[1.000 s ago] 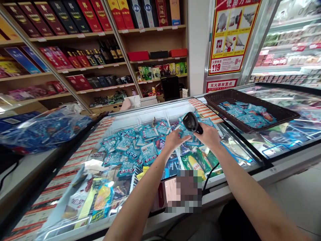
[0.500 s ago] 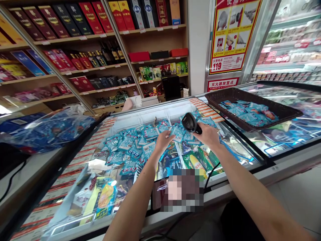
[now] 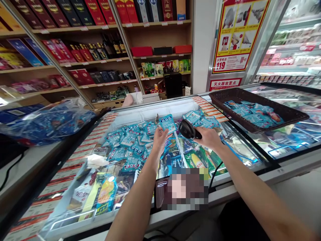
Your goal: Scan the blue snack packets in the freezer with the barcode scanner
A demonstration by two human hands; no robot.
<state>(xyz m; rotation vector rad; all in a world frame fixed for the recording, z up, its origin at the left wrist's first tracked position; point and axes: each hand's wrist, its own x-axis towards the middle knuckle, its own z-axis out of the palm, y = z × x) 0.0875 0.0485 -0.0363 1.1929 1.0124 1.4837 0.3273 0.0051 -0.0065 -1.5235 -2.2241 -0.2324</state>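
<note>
My left hand (image 3: 160, 138) pinches a small blue snack packet (image 3: 168, 123) and holds it up above the freezer's glass top. Opposite it, my right hand (image 3: 209, 138) is wrapped round the handle of a black barcode scanner (image 3: 188, 130), whose head points left toward that packet. A short gap separates scanner and packet. Many similar blue packets (image 3: 129, 140) lie spread over the glass to the left of my hands. Another group of blue packets (image 3: 194, 117) lies just behind the scanner. The scanner's black cable (image 3: 215, 174) hangs down below my right wrist.
A brown basket (image 3: 250, 129) with more blue packets stands at the right. On the left counter rests a clear plastic bag (image 3: 57, 117) of blue packets. A phone-like device (image 3: 162, 194), partly blurred out, sits at the front edge. Shelves of boxes (image 3: 100, 57) stand behind the freezer.
My left hand has lifted the packet up off the pile and turned it upright. My right hand has brought the scanner slightly lower and left relative to the packets.
</note>
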